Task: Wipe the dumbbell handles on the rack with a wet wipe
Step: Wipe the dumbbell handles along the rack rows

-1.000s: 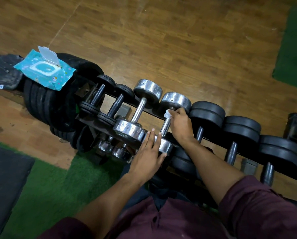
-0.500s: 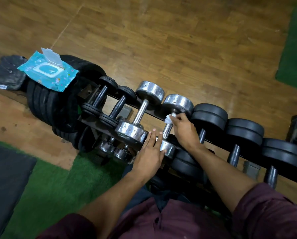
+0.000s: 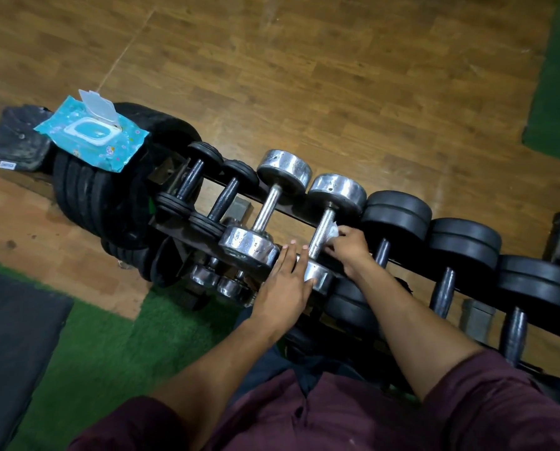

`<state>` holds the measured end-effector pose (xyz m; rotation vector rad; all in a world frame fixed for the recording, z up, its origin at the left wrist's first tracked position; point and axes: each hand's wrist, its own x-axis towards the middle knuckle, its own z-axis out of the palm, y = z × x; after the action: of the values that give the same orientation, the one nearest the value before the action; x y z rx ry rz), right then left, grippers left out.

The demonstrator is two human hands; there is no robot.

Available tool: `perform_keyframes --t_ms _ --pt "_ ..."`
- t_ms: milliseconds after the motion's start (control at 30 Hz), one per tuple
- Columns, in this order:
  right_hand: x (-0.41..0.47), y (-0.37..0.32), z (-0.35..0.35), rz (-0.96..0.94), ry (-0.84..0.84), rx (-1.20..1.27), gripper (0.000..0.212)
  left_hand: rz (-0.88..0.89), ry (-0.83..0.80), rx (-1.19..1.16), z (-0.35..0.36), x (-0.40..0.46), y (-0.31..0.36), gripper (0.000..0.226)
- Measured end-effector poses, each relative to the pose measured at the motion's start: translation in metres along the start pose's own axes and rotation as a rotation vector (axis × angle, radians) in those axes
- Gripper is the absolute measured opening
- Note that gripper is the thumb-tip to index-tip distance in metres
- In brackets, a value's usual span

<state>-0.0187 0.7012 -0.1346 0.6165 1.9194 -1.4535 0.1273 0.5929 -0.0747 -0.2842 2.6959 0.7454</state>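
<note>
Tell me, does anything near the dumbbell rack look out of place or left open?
The wet wipe pack lies on the stacked black weight plates left of the rack, lid flipped open, so the wipes could dry out. Nothing looks spilled or damaged.

Chrome dumbbell (image 3: pixel 324 232), white wipe (image 3: pixel 333 232), turquoise floral-print pack (image 3: pixel 91 138).

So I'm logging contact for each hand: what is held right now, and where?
The right hand pinches a white wet wipe against the chrome dumbbell's handle. The left hand holds nothing; its straight fingers rest on that dumbbell's near head.
</note>
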Motion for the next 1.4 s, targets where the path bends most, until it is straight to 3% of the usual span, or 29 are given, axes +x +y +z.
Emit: perform_keyframes --t_ms 100,267,433,567,667,767,967,1100,1167,1233,1333,1400 --pt "-0.003 0.003 -0.002 0.187 -0.273 0.037 0.038 0.006 0.001 -0.004 0.0 0.001 0.0 0.068" --pt "0.013 0.008 -0.006 0.326 -0.434 0.082 0.044 0.014 -0.004 0.012 -0.002 0.001 0.002 0.069" --pt "0.017 -0.002 -0.003 0.307 -0.391 0.417 0.061 0.02 -0.001 0.022 -0.002 0.002 0.001 0.069" --pt "0.025 -0.005 0.005 0.31 -0.209 0.606 0.072 0.03 -0.006 0.038 -0.003 0.002 0.001 0.069" --pt "0.025 -0.004 0.01 0.335 -0.087 0.644 0.048 0.021 -0.016 0.048 -0.003 0.002 0.001 0.069" --pt "0.018 -0.005 0.007 0.399 -0.08 0.55 0.021 0.011 -0.015 0.043 -0.003 0.002 0.0 0.069" --pt "0.004 -0.003 -0.005 0.414 -0.261 0.096 0.018 0.015 -0.026 0.034 -0.004 0.002 0.001 0.068" --pt "-0.002 -0.005 -0.019 0.193 -0.297 -0.246 0.019 0.014 -0.037 0.033 -0.005 0.001 0.002 0.068" --pt "-0.006 -0.008 -0.033 0.085 -0.349 -0.317 0.01 0.005 -0.026 0.045 -0.003 0.001 0.003 0.067" --pt "-0.013 -0.011 -0.049 -0.013 -0.354 -0.329 0.015 0.012 -0.014 0.091 -0.001 0.0 0.006 0.068" --pt "-0.023 -0.016 -0.074 -0.174 -0.276 -0.389 0.023 0.089 -0.013 0.161 0.004 -0.005 0.018 0.071" --pt "-0.025 -0.014 -0.091 -0.328 -0.127 -0.587 0.014 0.158 -0.042 0.187 0.01 -0.011 0.031 0.072"
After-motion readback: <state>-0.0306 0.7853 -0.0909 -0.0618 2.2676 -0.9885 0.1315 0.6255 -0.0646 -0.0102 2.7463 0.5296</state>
